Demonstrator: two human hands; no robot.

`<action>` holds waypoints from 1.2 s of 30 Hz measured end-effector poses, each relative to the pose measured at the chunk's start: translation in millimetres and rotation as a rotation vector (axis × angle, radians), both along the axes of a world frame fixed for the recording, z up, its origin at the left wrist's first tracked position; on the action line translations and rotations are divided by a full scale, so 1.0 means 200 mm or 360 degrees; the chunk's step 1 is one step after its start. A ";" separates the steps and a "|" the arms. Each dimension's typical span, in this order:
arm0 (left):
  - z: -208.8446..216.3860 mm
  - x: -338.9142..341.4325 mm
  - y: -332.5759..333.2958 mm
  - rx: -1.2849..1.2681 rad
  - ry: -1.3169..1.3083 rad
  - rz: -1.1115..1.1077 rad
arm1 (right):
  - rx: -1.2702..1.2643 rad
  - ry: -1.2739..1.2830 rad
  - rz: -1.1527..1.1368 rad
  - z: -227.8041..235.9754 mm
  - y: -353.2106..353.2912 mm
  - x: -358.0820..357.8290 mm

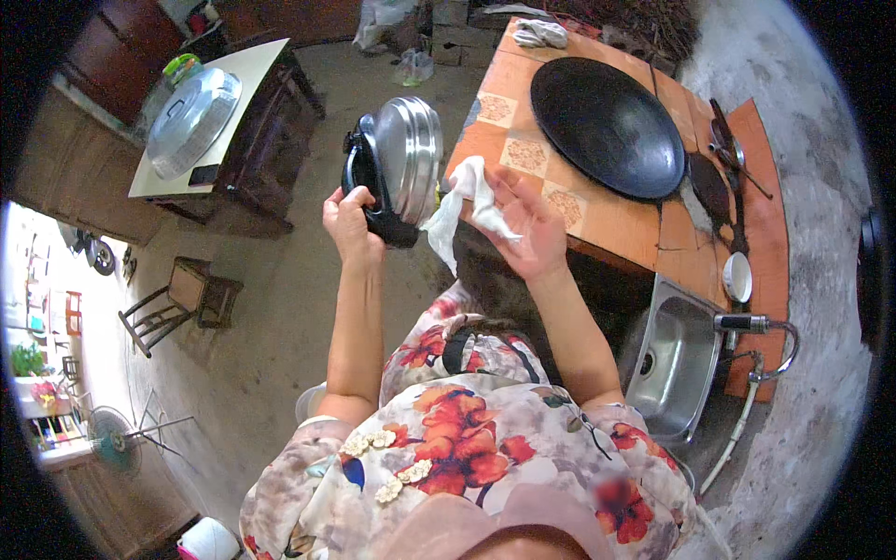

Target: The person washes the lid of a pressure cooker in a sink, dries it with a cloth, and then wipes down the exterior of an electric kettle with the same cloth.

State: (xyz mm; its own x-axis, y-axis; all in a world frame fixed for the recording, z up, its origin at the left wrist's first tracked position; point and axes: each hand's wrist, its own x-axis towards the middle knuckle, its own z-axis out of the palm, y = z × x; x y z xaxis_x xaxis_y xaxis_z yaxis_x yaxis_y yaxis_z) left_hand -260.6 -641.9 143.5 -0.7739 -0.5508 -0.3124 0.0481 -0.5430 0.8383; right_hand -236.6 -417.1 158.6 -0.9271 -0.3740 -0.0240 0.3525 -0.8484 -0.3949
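A silver metal kettle (408,159) hangs tipped on its side in front of me, off the floor. My left hand (353,225) is closed round its black handle (365,177). Just right of the kettle, my right hand (525,222) holds a crumpled white tissue (474,201). The palm is turned up and the fingers look loosely extended, partly covered by the tissue. One end of the tissue dangles down beside the kettle's base. Whether the tissue touches the kettle I cannot tell.
An orange tiled counter (523,154) carries a large black wok (609,128), a folded cloth (539,34) and a white bowl (737,277). A steel sink (672,359) with a faucet (747,324) adjoins it. At left stand a table (263,79) with a domed lid (193,121) and a wooden chair (182,289).
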 end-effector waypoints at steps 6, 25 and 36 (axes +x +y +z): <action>-0.02 0.03 0.02 -0.0077 0.0005 -0.0117 | -0.0850 0.0057 0.0117 0.09 0.06 0.02; -0.17 0.18 -0.09 -0.0274 -0.0082 -0.0289 | 0.1813 -0.0058 0.0240 -0.11 0.24 -0.12; -0.25 0.22 -0.05 -0.0509 0.0098 -0.0510 | 0.1580 0.0024 0.0708 0.19 0.27 -0.19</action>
State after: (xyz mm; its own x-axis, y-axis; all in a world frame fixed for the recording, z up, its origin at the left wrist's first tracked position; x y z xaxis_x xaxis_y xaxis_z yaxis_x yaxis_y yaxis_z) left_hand -217.1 -651.1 93.2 -0.9328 -0.3421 -0.1138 -0.0252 -0.2531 0.9671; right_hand -274.8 -363.0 196.3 -0.7160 -0.4965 -0.4907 0.5388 0.0539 -0.8407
